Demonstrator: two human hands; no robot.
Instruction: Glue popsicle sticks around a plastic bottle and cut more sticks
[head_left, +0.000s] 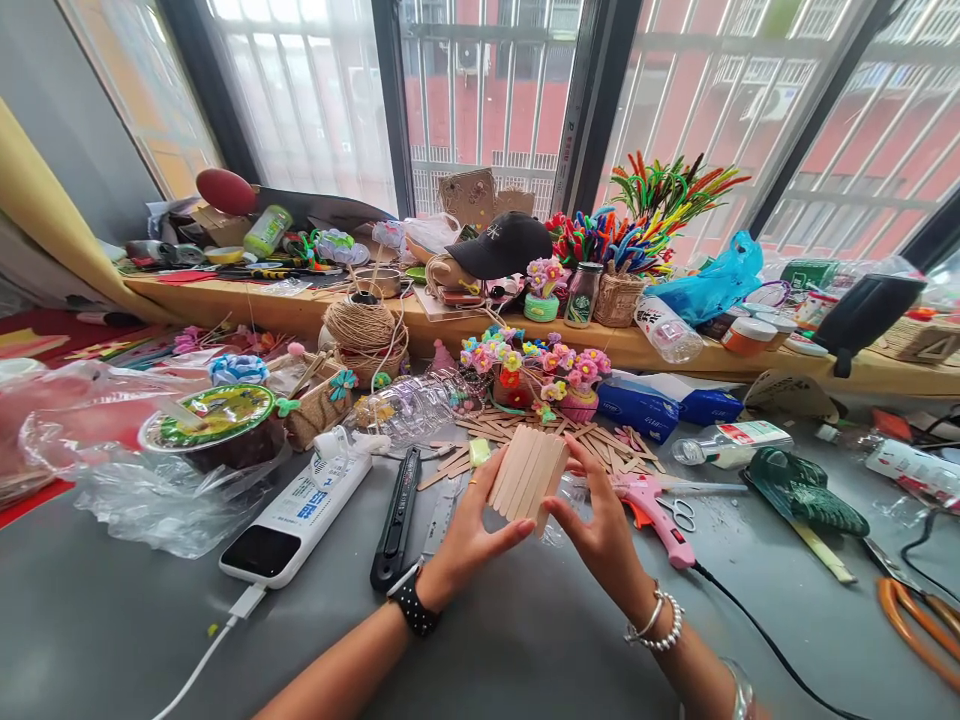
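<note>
Between my two hands, above the grey table, is a panel of flat wooden craft sticks point(527, 478) laid side by side. My left hand point(472, 530) grips its left and lower edge, thumb across the bottom. On the opposite edge, my right hand point(596, 515) pinches the panel between thumb and fingers. Behind it lies a heap of loose craft sticks point(630, 450). A pink glue gun point(660, 520) rests to the right of my right hand, with small scissors point(681, 514) beside it. Left of my left hand lies a black utility knife point(397, 520).
A white power bank point(296, 520) with a cable lies at left, near a lidded bowl point(217, 425) in plastic. Twine point(364, 335), pipe-cleaner flowers point(585, 365) and blue packs point(637, 405) stand behind. Orange-handled scissors point(919, 625) lie at far right; the glue gun's cord point(757, 630) crosses the front.
</note>
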